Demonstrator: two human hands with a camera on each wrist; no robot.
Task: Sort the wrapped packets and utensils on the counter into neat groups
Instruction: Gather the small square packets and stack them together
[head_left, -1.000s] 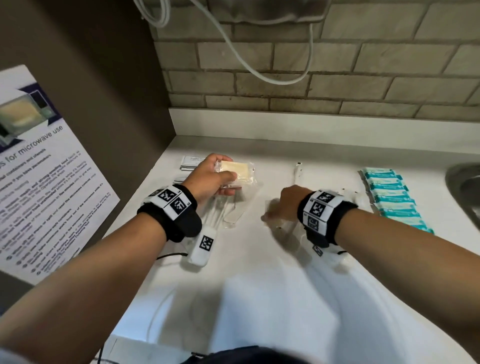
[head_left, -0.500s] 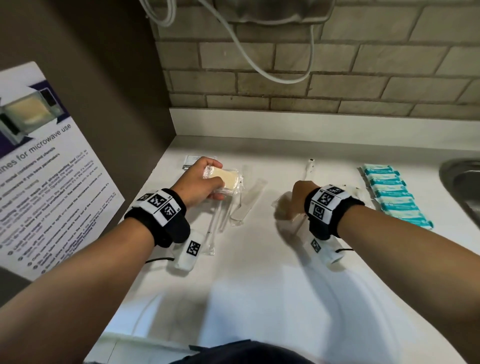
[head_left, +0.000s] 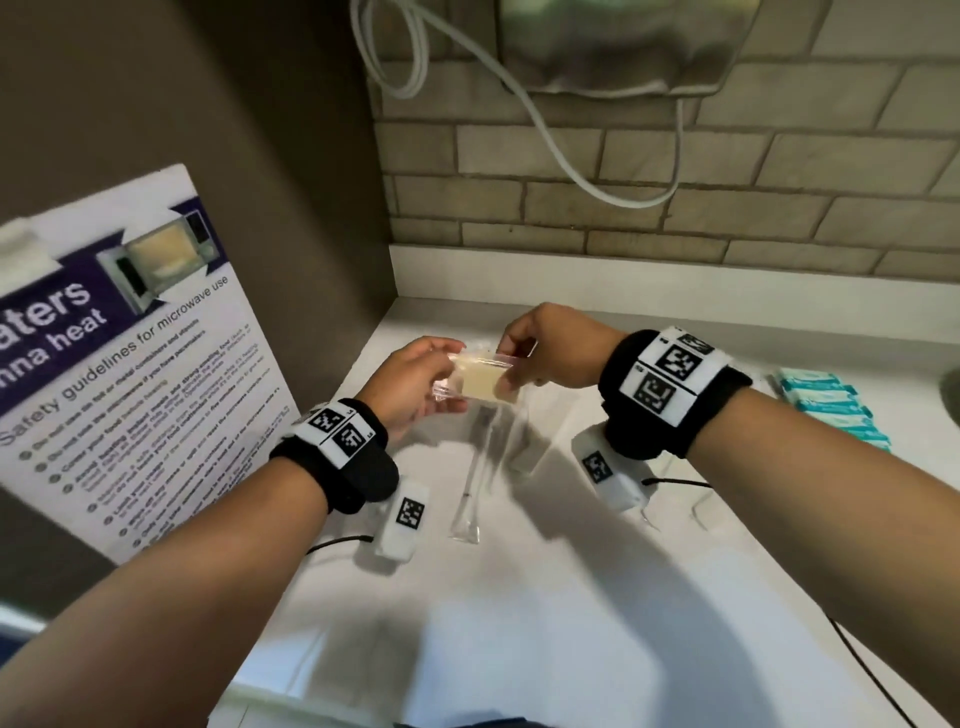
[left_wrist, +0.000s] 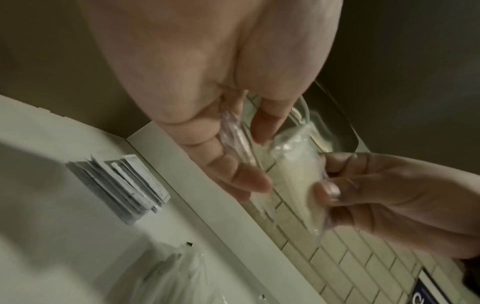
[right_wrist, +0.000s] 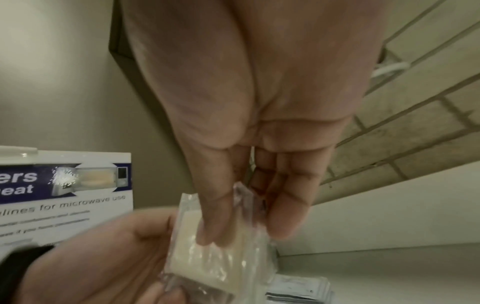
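Observation:
A cream pad in a clear wrapper, the packet (head_left: 483, 382), is held above the counter's back left corner between both hands. My left hand (head_left: 452, 376) pinches its left, clear edge between thumb and fingers. My right hand (head_left: 511, 364) pinches its right end. The left wrist view shows the left hand (left_wrist: 257, 156) on the wrapper and the packet (left_wrist: 298, 174) against the right thumb. Seen from the right wrist, the right hand (right_wrist: 246, 226) has thumb and fingers on both faces of the packet (right_wrist: 226, 263). Clear-wrapped utensils (head_left: 475, 483) lie on the counter below the hands.
A stack of grey-white sachets (left_wrist: 124, 185) lies in the back left corner. Teal packets (head_left: 831, 410) sit in a row at the right, near a sink edge (head_left: 953, 384). A microwave safety poster (head_left: 130, 364) hangs on the left wall. A white cable (head_left: 571, 156) hangs on the brick wall.
My left hand has lifted the cream packet off the counter. My right hand has left the counter, moved up and left, and taken hold of the packet's other end.

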